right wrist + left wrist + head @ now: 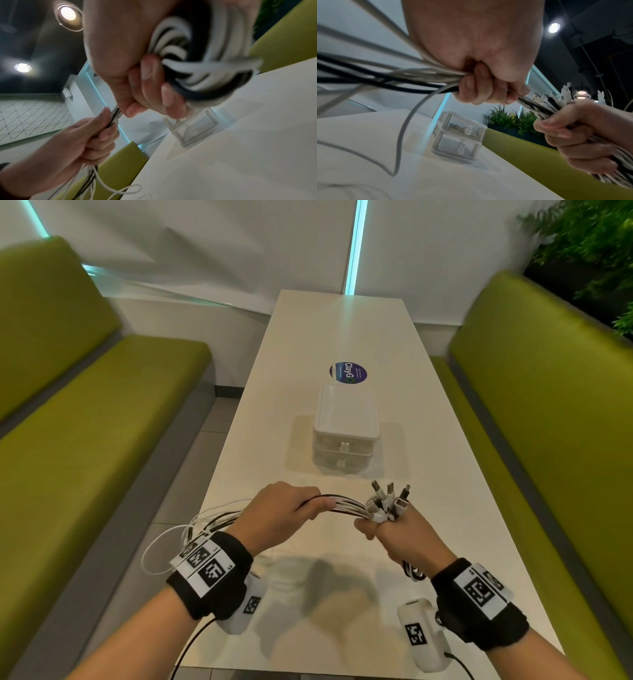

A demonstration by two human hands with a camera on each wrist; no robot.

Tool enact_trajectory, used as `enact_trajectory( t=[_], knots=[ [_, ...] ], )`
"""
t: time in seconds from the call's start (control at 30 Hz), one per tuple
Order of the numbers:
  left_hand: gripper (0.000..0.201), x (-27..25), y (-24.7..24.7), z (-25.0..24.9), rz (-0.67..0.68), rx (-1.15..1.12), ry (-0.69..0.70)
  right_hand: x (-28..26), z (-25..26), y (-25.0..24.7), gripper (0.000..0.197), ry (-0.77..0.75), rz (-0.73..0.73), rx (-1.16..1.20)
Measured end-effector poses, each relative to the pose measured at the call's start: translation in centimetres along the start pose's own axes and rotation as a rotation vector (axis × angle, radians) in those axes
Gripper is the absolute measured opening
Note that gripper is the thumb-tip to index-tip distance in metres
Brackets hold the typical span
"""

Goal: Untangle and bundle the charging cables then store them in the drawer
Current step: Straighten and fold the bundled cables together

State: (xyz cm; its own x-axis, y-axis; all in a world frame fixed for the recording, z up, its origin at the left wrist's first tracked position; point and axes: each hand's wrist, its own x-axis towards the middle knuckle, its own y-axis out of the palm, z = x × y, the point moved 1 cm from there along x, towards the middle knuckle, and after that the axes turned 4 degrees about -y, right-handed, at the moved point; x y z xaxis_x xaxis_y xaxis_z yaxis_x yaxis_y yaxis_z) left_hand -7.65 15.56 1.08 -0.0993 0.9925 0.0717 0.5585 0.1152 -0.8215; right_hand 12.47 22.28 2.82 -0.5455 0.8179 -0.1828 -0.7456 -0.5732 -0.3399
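Leftmost, loose loops of the white and black charging cables [178,529] sag from behind the left wrist, hanging past the worktop's [342,337] near left edge. From there the strands gather and run through the left hand [281,510], whose fingers are curled round them in a closed fist; the left wrist view shows the cables [385,75] fanning out of that fist, with one grey strand drooping onto the worktop [368,135]. Between the two hands a short stretch of the bundle spans the gap, raised above the surface. The right hand [394,534] grips the other end, fingers wrapped round the bundle, with a cluster of connector plugs [388,501] sticking up above it and coiled cable [197,60] spilling below the palm in the right wrist view. Farther back along the worktop, beyond both hands, stands a small clear two-drawer box [346,433], both drawers closed, well apart from the cables. Green benches [85,405] flank either side.
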Motion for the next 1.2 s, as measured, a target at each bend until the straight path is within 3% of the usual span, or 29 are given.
enact_trajectory(
  t=[0.13,0.2,0.3,0.43,0.57,0.63,0.73,0.87,1.0,1.2],
  knots=[
    [0.031,0.1,-0.5,-0.4,0.036,-0.029,0.047,-0.4,-0.5,0.5,0.029,-0.004,-0.001,-0.052],
    [0.048,-0.1,-0.5,-0.9,0.081,0.026,0.145,-0.5,-0.4,0.9,0.029,-0.046,-0.024,-0.068],
    [0.057,-0.1,0.4,-2.7,0.131,0.211,0.228,-0.3,0.3,1.3,0.038,-0.098,0.003,-0.197],
    [0.041,0.1,1.0,-2.5,0.211,0.272,0.098,-0.2,0.5,1.0,0.032,-0.113,0.044,-0.233],
    [0.043,-1.5,-1.0,2.0,0.273,0.209,-0.044,-0.1,-0.1,-0.2,0.023,-0.052,-0.008,-0.01],
    [0.046,-2.2,-2.3,5.3,0.246,0.23,-0.16,0.3,-0.4,-0.3,0.027,-0.077,0.004,-0.091],
    [0.046,-1.9,-3.0,8.4,0.185,0.342,-0.227,1.3,-0.2,0.6,0.034,-0.134,0.044,-0.269],
    [0.051,-1.2,-3.8,10.6,0.101,0.3,-0.312,2.2,-0.5,0.1,0.029,-0.081,0.033,-0.255],
    [0.042,-2.0,-4.2,13.2,0.131,0.364,-0.384,1.8,-2.1,-1.2,0.026,-0.017,0.02,-0.269],
    [0.029,-3.2,-4.8,17.2,0.056,0.437,-0.436,1.9,-2.6,0.1,0.035,-0.061,0.068,-0.358]
  ],
)
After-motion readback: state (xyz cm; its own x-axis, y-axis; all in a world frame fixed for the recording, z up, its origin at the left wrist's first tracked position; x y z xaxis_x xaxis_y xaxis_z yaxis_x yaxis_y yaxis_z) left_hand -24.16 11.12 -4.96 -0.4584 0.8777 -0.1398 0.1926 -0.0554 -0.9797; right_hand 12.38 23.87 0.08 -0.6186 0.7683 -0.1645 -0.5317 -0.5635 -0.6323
